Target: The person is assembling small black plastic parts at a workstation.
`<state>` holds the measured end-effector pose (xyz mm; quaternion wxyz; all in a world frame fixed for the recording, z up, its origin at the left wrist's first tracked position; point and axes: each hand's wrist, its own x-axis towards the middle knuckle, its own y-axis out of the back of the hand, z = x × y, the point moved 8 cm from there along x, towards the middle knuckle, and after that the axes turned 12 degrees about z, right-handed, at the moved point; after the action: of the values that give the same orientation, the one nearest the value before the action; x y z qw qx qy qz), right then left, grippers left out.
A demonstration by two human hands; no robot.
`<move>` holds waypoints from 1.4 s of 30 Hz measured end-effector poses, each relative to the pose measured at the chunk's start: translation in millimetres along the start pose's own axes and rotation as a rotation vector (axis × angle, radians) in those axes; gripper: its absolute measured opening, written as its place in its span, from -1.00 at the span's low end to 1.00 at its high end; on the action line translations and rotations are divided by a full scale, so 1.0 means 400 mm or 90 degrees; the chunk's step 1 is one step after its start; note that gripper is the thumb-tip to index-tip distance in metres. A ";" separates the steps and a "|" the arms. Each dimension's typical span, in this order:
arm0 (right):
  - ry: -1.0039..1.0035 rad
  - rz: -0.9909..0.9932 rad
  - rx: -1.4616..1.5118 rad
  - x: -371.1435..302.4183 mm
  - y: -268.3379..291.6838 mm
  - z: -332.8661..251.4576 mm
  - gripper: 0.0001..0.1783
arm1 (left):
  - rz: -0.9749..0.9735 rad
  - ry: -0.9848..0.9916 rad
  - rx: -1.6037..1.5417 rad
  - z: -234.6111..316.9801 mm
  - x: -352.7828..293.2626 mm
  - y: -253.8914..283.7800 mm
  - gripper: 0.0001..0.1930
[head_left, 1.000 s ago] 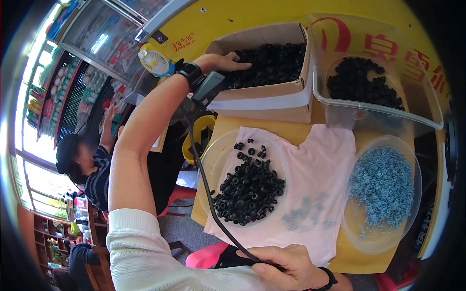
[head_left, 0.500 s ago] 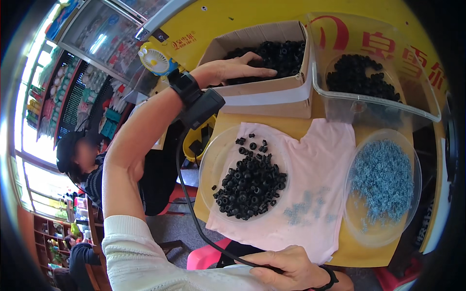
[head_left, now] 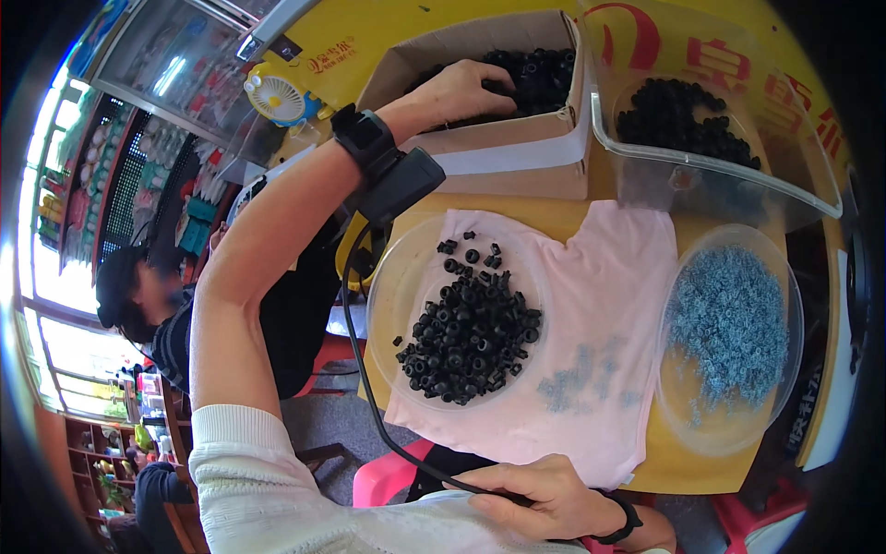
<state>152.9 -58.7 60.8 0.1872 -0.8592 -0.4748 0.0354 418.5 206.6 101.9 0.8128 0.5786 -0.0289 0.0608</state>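
Note:
My left hand (head_left: 464, 92) reaches into a cardboard box (head_left: 540, 138) at the far side of the table, its fingers curled down among small black ring-like parts (head_left: 544, 78). Those fingertips are sunk in the pile and hidden, so how many parts they grasp does not show. Low in the view, near my body, my right hand (head_left: 554, 499) is closed around a black cable (head_left: 383, 427). That cable runs up to a black device (head_left: 402, 187) on my left wrist. Between the hands, a shallow round clear tray (head_left: 383, 286) bears a heap of similar black parts (head_left: 472, 340).
A pale pink cloth (head_left: 604, 305) lies on the yellow table, partly under the tray. Right of it is a clear dish (head_left: 674, 429) of tiny blue pieces. A clear bin (head_left: 646, 175) of black parts stands beside the box. A small yellow fan (head_left: 277, 100) and a seated person are left.
My left hand has gone from spread fingers above the box's parts to fingers curled into them. My right hand keeps hold of the cable. The whole view has shifted slightly.

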 end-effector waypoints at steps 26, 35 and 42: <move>0.011 -0.034 -0.116 -0.167 -0.214 0.002 -0.75 | 0.010 -0.030 -0.329 0.083 -0.309 0.280 -0.62; 0.006 -0.109 -0.264 -0.311 -0.290 0.095 -0.74 | 0.082 0.149 -0.332 0.007 -0.555 -0.077 -0.81; 0.059 -0.076 -0.412 -0.339 -0.292 0.102 -0.78 | 0.234 0.023 -0.110 0.080 -0.657 -0.108 -0.70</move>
<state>-24.7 -103.3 48.4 -0.0726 -0.8456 -0.5017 -0.1673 164.5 145.0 41.0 0.8351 0.4905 -0.1244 0.2156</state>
